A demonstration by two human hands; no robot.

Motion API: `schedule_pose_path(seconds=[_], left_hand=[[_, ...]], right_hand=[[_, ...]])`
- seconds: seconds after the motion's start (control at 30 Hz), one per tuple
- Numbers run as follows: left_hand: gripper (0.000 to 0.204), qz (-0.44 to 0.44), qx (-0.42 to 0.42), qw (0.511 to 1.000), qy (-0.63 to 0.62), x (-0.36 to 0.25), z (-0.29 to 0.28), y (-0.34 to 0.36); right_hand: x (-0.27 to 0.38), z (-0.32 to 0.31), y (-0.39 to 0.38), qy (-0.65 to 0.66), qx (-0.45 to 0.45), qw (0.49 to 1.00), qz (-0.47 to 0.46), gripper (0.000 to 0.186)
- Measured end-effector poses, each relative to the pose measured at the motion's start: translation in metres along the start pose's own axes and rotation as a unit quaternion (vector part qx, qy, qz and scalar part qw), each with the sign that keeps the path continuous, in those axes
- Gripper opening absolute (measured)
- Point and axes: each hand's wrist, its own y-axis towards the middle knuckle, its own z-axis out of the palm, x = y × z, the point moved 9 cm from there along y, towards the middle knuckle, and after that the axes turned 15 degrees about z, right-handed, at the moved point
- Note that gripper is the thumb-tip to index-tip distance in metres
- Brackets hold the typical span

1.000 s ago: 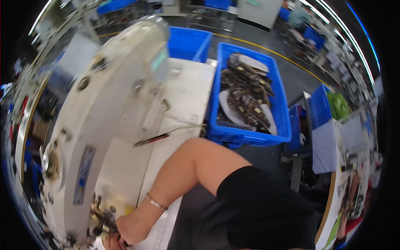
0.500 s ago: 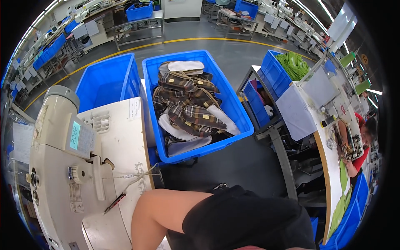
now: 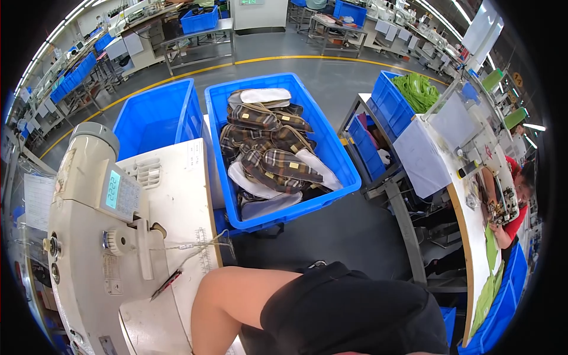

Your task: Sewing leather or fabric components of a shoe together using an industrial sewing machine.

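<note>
Neither of my hands shows. A bare bent limb [image 3: 236, 296] of mine, in a black garment [image 3: 355, 307], reaches across the lower edge over the table's near edge; whatever lies beyond the bend is cut off. Left of it stands a cream sewing machine [image 3: 89, 219] with a lit display, on a white table [image 3: 183, 207]. A slim red and black tool [image 3: 165, 284] lies by the machine, near some loose threads [image 3: 201, 244]. Beyond the table, a blue bin [image 3: 334, 198] holds a heap of brown plaid padded pieces [image 3: 290, 164] with white undersides.
Another blue bin [image 3: 192, 112] stands at the far left. To the right, a person in red [image 3: 512, 228] works at a sewing machine with green fabric [image 3: 488, 290]. A blue crate of green pieces [image 3: 390, 100] is behind that table. Grey floor [image 3: 313, 245] lies between.
The whole view has shifted slightly, so the sewing machine and bins appear a little further right and lower. Nothing has been picked up or put down.
</note>
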Motion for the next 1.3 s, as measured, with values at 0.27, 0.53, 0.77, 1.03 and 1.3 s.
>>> schedule_pose_path(seconds=[0.27,0.53,0.77,1.03,1.3], left_hand=[[0.021,-0.023,0.052,0.998,-0.035,0.006,0.012,-0.006],[0.023,-0.056,0.100,0.991,-0.064,-0.027,0.074,-0.011],[0.029,-0.128,0.096,0.987,-0.001,-0.030,0.005,-0.010],[0.016,-0.037,-0.078,0.993,-0.083,-0.062,-0.014,0.005],[0.028,-0.008,-0.281,0.958,-0.046,-0.064,-0.053,-0.005]], right_hand=[[0.005,0.082,-0.017,0.025,-0.051,0.998,-0.007,0.020],[-0.002,-0.003,-0.009,0.002,0.007,1.000,0.020,0.023],[-0.001,-0.039,-0.016,-0.015,0.099,0.994,-0.040,0.024],[0.005,-0.049,-0.001,-0.014,0.167,0.981,0.097,0.013],[-0.004,-0.035,-0.012,-0.053,0.280,0.953,0.105,0.007]])
